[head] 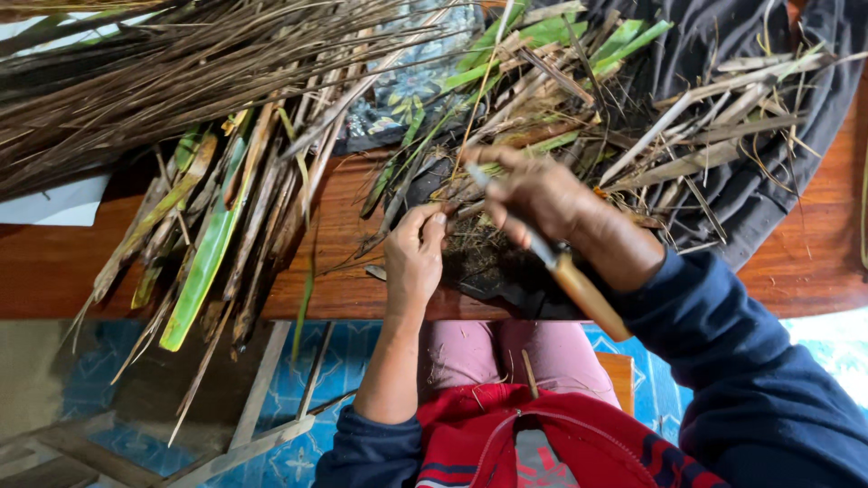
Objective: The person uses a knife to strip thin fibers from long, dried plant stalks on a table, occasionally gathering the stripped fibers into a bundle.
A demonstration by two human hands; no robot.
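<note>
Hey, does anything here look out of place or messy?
Several leaf strips stick out past the wooden table edge on the left, unsupported. Scraps litter the dark cloth too. The hands look steady.

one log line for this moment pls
left hand: pinches thin leaf strip | right hand: grips wooden-handled knife, blade at strip | on: wooden table | nearby: green and dried leaves

The left hand [414, 258] pinches the end of a thin dry strip [461, 211] between thumb and fingertips, while the right hand [551, 203] grips a knife [551, 262] with a wooden handle, its blade lying against that strip. Both work over a red-brown wooden table [344, 271] strewn with green and dried leaf strips [212, 239], a dark cloth [768, 181] lying to the right
</note>
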